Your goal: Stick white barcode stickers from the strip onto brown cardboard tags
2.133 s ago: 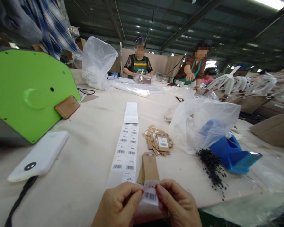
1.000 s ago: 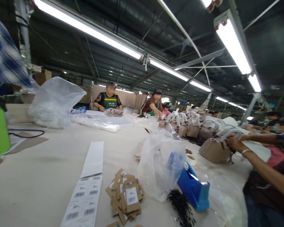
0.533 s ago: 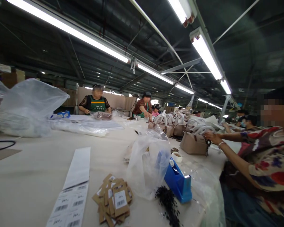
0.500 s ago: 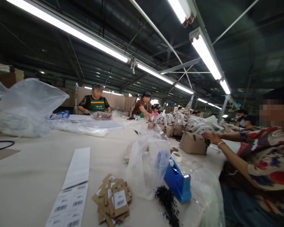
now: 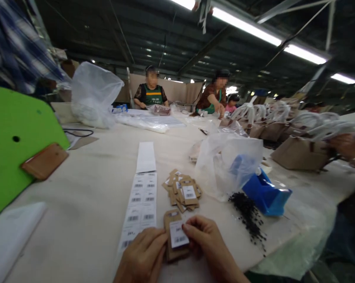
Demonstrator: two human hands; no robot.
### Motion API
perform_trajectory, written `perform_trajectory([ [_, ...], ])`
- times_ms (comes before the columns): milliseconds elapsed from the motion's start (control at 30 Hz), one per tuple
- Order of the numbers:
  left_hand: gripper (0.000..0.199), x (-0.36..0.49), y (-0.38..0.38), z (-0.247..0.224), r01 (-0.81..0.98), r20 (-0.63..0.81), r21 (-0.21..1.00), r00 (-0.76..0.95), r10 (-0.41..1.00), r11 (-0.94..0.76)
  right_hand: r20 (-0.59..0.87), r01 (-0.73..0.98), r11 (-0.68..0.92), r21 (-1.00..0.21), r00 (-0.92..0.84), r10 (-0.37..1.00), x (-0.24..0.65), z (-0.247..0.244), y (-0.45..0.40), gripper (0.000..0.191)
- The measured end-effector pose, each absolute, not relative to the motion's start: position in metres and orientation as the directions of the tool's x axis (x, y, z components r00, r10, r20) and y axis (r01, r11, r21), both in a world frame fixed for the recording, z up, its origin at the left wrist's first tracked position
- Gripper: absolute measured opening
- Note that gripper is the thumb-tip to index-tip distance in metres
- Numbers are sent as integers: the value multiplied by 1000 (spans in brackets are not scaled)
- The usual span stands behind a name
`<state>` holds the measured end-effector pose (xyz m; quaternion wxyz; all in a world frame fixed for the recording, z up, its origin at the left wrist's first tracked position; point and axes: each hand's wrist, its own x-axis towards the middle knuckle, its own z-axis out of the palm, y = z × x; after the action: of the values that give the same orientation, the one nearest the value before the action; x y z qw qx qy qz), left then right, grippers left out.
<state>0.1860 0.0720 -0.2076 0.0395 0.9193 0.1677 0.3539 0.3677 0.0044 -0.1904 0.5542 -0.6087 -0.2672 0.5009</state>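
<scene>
A small stack of brown card tags [image 5: 172, 215] lies on the table between my hands, with a white barcode label [image 5: 178, 234] on the top one. My right hand [image 5: 205, 239] pinches the label's right edge between thumb and finger. My left hand [image 5: 143, 251] rests against the tags' left side, its fingers together, partly over the lower end of a white label sheet [image 5: 149, 198]. Beyond my hands sits a loose pile of brown tags [image 5: 183, 190], the top one bearing a white label.
To the right are black fasteners [image 5: 248, 216], a blue tape dispenser [image 5: 267, 192], a plastic bag [image 5: 224, 169] and brown handbags [image 5: 301, 153]. A phone [image 5: 44, 161] leans on a green board [image 5: 15, 137] at left. Co-workers [image 5: 154, 94] work across the table.
The view has swung left and down, bringing both my hands, the tag stack between them, the green board and the phone into sight. The co-worker at right is now mostly out of frame.
</scene>
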Motion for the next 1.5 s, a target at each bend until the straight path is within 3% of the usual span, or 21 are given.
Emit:
perform_trajectory([
  [333,27,191,63,-200,291,604,290,683,410,-912,-361,-212,-304,-929,335,870,373,-189,5,43],
  [633,27,191,62,-200,293,564,321,705,430,-901,-341,-370,-178,-912,441,830,377,-185,1,36],
  [933,32,194,63,-195,276,596,316,687,417,-908,-395,-174,-355,-918,376,838,369,-179,6,45],
  [1500,31,195,63,-195,257,622,310,673,399,-916,-428,-155,-400,-903,374,822,369,-179,8,44],
])
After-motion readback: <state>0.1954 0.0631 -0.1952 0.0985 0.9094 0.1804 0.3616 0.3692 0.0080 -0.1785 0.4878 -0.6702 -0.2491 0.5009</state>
